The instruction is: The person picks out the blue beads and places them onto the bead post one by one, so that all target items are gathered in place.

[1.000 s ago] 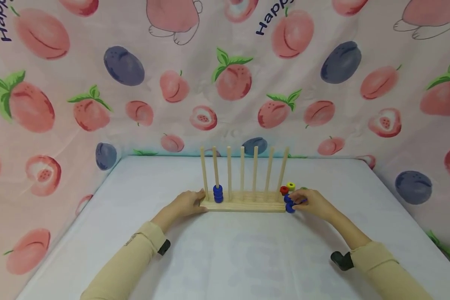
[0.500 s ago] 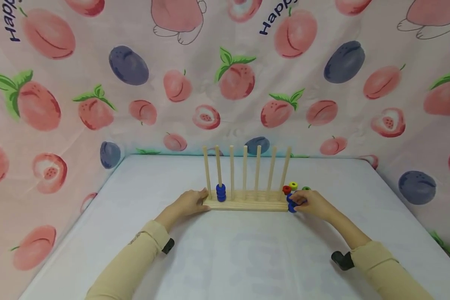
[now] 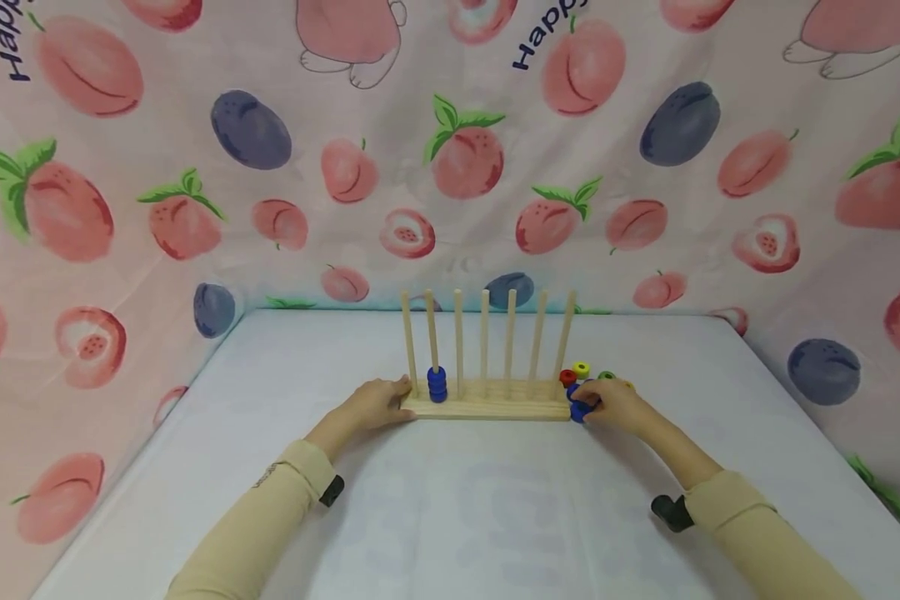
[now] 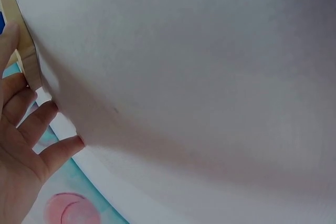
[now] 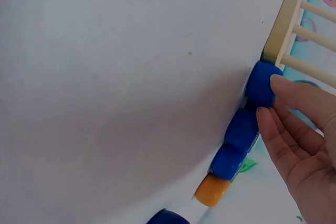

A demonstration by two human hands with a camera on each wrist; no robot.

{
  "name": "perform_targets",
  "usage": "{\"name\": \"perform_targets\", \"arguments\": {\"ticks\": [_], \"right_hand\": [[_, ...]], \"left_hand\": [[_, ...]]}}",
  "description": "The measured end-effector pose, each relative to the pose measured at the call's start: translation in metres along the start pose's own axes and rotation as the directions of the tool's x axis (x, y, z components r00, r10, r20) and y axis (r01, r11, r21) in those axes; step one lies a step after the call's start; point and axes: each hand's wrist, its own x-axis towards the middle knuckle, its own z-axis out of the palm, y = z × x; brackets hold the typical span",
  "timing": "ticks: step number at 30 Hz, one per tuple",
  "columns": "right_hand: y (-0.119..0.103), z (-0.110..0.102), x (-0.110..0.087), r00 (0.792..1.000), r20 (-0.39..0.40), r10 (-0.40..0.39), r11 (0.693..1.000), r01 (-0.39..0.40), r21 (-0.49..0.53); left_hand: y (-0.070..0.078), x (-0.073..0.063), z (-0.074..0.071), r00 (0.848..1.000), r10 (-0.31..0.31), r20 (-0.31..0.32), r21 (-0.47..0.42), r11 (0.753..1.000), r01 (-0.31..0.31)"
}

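Observation:
A wooden peg rack (image 3: 487, 410) with a row of upright pegs stands on the table. Stacked blue beads (image 3: 437, 385) sit on its second peg from the left. My left hand (image 3: 375, 404) holds the rack's left end, thumb in front; in the left wrist view its lower fingers (image 4: 63, 150) are spread near the white cloth. At the rack's right end my right hand (image 3: 615, 406) pinches a blue bead (image 5: 260, 85) between thumb and fingers, though the far side of the grip is hidden. More blue beads (image 5: 241, 129) lie in a row beside it.
Red (image 3: 567, 378), yellow (image 3: 581, 367) and green (image 3: 607, 377) beads lie behind my right hand. An orange bead (image 5: 212, 190) and a dark blue one (image 5: 168, 217) are nearer the right wrist camera. White cloth (image 3: 480, 500) covers the table; a fruit-print curtain (image 3: 450, 167) hangs behind.
My right hand has shifted a little left, closer to the rack's end and the blue beads there. An orange bead now shows behind it. My left hand keeps its hold on the rack.

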Motion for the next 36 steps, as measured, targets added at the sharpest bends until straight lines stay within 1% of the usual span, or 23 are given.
{"name": "perform_targets", "arguments": {"ticks": [3, 9, 11, 15, 20, 27, 31, 33, 36], "right_hand": [[-0.001, 0.002, 0.000, 1.000, 0.017, 0.011, 1.000, -0.011, -0.002], [-0.003, 0.004, 0.000, 0.999, 0.008, 0.049, 0.999, -0.049, -0.006], [-0.002, 0.004, 0.000, 0.997, 0.016, 0.071, 0.997, -0.071, -0.004], [-0.001, 0.003, -0.002, 0.996, 0.026, 0.083, 0.996, -0.083, -0.009], [-0.001, -0.001, -0.003, 0.997, 0.028, 0.069, 0.997, -0.068, -0.034], [-0.009, -0.006, -0.003, 1.000, 0.012, -0.005, 0.998, 0.005, -0.058], [-0.011, -0.008, -0.005, 1.000, 0.004, 0.002, 0.999, -0.001, -0.044], [-0.012, -0.008, -0.006, 1.000, -0.001, -0.002, 0.999, 0.002, -0.039], [-0.010, -0.005, -0.006, 1.000, 0.000, 0.017, 1.000, -0.017, -0.015]], "left_hand": [[0.001, -0.001, 0.001, 1.000, -0.007, 0.004, -0.011, 1.000, 0.007], [0.000, 0.000, 0.004, 1.000, -0.018, 0.008, -0.025, 1.000, 0.018], [0.000, 0.000, 0.005, 1.000, -0.017, 0.008, -0.023, 1.000, 0.018], [0.001, 0.002, 0.005, 1.000, -0.013, 0.007, -0.022, 1.000, 0.013], [0.002, 0.003, 0.004, 1.000, -0.005, 0.010, -0.026, 1.000, 0.005], [0.000, 0.001, 0.002, 1.000, -0.012, 0.006, -0.009, 1.000, 0.012], [-0.001, 0.001, 0.001, 1.000, 0.005, 0.006, -0.017, 1.000, -0.005], [-0.001, 0.002, 0.000, 1.000, 0.006, 0.003, -0.020, 1.000, -0.006], [-0.002, 0.001, 0.001, 1.000, 0.002, 0.011, -0.024, 1.000, -0.002]]}}
